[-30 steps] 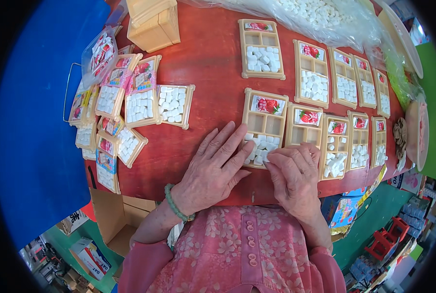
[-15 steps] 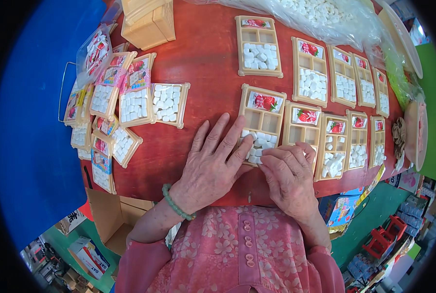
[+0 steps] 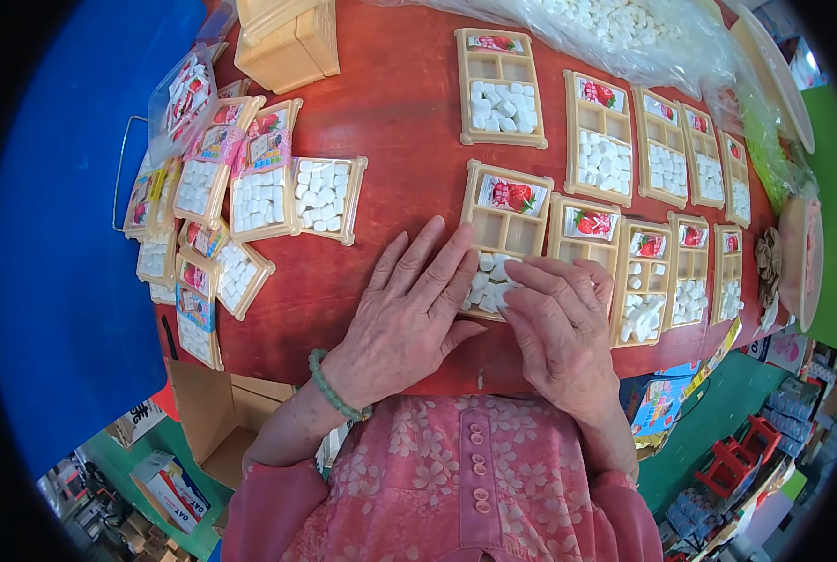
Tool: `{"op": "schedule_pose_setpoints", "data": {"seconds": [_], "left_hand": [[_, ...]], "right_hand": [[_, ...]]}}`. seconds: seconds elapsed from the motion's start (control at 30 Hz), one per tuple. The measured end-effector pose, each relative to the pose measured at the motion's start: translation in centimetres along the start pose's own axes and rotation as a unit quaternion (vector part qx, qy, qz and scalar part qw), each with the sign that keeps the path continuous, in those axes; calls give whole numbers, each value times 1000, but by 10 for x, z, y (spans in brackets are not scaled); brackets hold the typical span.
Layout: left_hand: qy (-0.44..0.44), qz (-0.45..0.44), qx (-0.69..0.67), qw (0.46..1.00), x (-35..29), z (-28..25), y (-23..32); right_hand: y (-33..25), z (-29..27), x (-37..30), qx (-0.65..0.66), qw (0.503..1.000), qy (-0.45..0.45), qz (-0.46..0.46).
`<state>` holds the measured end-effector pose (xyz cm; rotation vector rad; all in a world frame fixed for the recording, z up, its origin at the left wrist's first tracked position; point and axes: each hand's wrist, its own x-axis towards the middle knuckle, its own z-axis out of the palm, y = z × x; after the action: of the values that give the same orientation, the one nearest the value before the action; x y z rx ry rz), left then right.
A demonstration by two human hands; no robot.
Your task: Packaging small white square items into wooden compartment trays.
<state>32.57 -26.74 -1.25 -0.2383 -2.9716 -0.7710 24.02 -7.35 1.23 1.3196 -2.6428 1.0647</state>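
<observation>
In front of me a beige compartment tray point(image 3: 523, 234) lies on the red table, a strawberry-printed sachet point(image 3: 512, 195) in its top slot. Small white marshmallow-like pieces point(image 3: 484, 286) fill its large lower compartment, and two smaller compartments between are bare. My left hand point(image 3: 390, 314), with a green bead bracelet point(image 3: 332, 389) at the wrist, is laid out flat with fingers extended along the tray's left edge. Over the lower compartment's right side, my right hand point(image 3: 568, 323) is curled with fingertips pinched together among the white pieces. Whatever they grip is hidden.
More part-filled trays point(image 3: 606, 122) stand in two rows to the right. Filled trays point(image 3: 329, 201) overlap at the left beside a clear tub of sachets point(image 3: 186, 103). Stacked beige trays point(image 3: 292, 51) and a plastic bag of white pieces point(image 3: 615, 23) sit at the back.
My right hand has shifted slightly up and over the white pieces. My left index finger has drawn back from them toward the tray's edge, and the thumb now shows spread apart.
</observation>
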Motion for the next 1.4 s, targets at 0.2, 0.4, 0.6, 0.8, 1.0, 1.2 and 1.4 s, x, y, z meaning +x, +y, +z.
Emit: {"op": "schedule_pose_setpoints", "data": {"seconds": [0.2, 0.4, 0.6, 0.8, 1.0, 1.2, 1.4], "left_hand": [[12, 9, 16, 1000, 0, 4, -3], [13, 19, 27, 999, 0, 7, -4], [17, 11, 8, 1000, 2, 5, -5], [68, 16, -61, 996, 2, 4, -10], [72, 18, -103, 992, 8, 2, -15], [52, 20, -118, 991, 8, -1, -14], [28, 11, -102, 994, 7, 0, -14]], "right_hand": [[0, 6, 5, -26, 997, -74, -8], [-2, 8, 0, -86, 991, -102, -34], [-1, 5, 4, -53, 993, -99, -34], [5, -2, -4, 65, 997, 14, 28], [2, 12, -4, 11, 999, -33, -10], [0, 19, -1, -27, 999, -29, -27], [-7, 20, 2, -45, 997, -55, -22]]}}
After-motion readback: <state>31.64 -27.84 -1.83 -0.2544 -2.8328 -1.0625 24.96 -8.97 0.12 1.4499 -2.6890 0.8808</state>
